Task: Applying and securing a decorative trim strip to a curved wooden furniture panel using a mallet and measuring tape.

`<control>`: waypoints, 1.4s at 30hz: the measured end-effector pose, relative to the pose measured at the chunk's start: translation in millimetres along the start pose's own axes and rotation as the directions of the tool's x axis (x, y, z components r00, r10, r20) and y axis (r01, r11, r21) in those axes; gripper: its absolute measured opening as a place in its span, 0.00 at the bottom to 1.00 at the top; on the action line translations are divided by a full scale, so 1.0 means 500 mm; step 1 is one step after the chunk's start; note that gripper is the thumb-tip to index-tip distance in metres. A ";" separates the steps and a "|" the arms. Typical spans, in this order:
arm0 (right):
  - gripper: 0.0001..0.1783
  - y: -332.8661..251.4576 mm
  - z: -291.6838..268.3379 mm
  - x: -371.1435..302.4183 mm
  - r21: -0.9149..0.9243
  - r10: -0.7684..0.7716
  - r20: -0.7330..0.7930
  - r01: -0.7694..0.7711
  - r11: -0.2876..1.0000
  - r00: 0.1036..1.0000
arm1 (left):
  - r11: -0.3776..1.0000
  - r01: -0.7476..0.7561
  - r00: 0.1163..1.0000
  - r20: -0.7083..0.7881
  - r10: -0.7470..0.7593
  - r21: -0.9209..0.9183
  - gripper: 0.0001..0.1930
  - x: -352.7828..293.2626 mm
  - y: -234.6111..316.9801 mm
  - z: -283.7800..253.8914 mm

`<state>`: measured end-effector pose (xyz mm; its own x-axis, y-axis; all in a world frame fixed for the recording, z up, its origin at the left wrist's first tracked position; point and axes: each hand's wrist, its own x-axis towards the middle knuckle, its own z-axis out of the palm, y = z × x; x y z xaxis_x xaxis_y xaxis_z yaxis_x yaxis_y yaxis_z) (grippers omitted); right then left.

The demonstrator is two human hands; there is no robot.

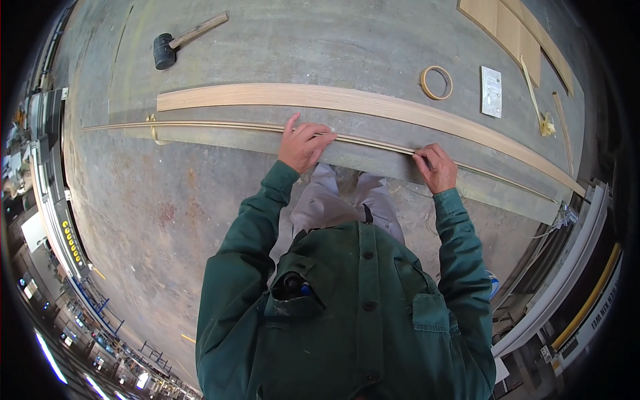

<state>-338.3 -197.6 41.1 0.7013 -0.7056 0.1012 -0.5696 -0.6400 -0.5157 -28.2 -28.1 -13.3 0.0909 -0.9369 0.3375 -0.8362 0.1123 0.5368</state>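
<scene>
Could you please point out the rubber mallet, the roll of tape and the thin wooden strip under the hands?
Rubber mallet (pixel 164 51): head view, on its black head.
Roll of tape (pixel 424 81): head view, on its ring's left side.
Thin wooden strip (pixel 220 125): head view, left stretch.

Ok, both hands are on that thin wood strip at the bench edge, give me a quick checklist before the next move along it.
1. Left hand on the thin strip: ok, fingers curl over it at the edge of the workbench.
2. Right hand on the strip: ok, fingertips pinch it further right.
3. Strip lies along the front edge between the hands: ok.
4. Strip seated flush along its whole length: cannot tell, too thin to judge.
5. Wide board clear of the hands: ok, it lies just behind the strip.
6. Mallet and tape roll out of the way: ok, both sit further back on the bench.
</scene>
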 end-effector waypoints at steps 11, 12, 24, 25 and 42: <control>0.05 0.000 0.001 0.001 -0.003 0.000 -0.002 0.000 1.000 1.000 | 0.996 -0.057 0.998 -0.023 0.056 -0.066 0.13 0.038 0.027 0.012; 0.05 -0.001 0.001 0.001 -0.001 0.001 -0.004 -0.001 1.000 1.000 | 0.994 -0.074 0.997 -0.019 0.073 -0.078 0.13 0.042 0.031 0.015; 0.06 0.003 0.007 -0.005 -0.011 0.006 -0.018 -0.006 1.000 1.000 | 0.987 -0.100 0.995 0.004 0.101 -0.128 0.09 0.085 0.101 0.081; 0.06 0.003 0.007 -0.006 -0.011 0.002 -0.021 -0.002 1.000 1.000 | 0.986 -0.101 0.995 0.000 0.102 -0.131 0.08 0.089 0.106 0.084; 0.05 0.010 0.009 -0.008 -0.020 -0.005 -0.025 0.005 1.000 1.000 | 0.990 -0.092 0.996 -0.006 0.092 -0.109 0.06 0.114 0.149 0.125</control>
<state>-342.0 -196.6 34.5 0.6933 -0.7097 0.1251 -0.5747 -0.6493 -0.4982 -119.0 -94.0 -2.6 0.0163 -0.9206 0.3901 -0.7770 0.2338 0.5844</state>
